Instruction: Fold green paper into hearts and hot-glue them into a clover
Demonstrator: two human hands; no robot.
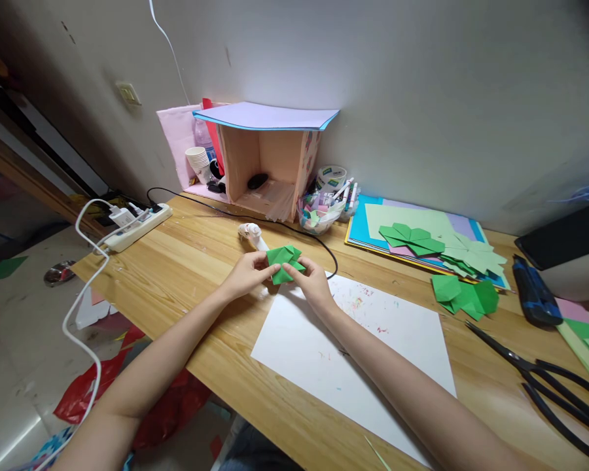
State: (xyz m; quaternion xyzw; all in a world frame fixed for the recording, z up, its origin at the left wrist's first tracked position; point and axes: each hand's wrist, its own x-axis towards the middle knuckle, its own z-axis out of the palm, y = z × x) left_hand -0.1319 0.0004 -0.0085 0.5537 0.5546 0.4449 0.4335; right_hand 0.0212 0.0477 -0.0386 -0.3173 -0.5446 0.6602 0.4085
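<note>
Both hands are closed on one workpiece: the left hand [249, 273] grips the left edge of a green paper piece [285, 256], and the right hand [314, 281] grips its right edge, thumbs pressed on the near face. The workpiece is held above the counter [186, 248], at the far left corner of a white sheet [294, 347]. Status of the workpiece: folding is at least partly done, as creases and angled flaps show on its face; its underside is hidden, so the number of folds left cannot be determined. Status of similar parts: a dark green folded piece [412, 239] and a pale green folded piece [474, 252] rest on a stack of coloured sheets [407, 216] at far right, and further green folded pieces [471, 301] lie just nearer, partly against the stack's edge. These show comparable creases and appear to be at a later stage than the held piece, in that they are set aside; whether any is complete cannot be confirmed. A white tool [249, 230], apparently a glue gun, lies just beyond the left hand; no contact with the workpiece can be made out. Scissors [530, 369] and a utility knife [535, 291] lie at right, clear of both hands and not in use.
</note>
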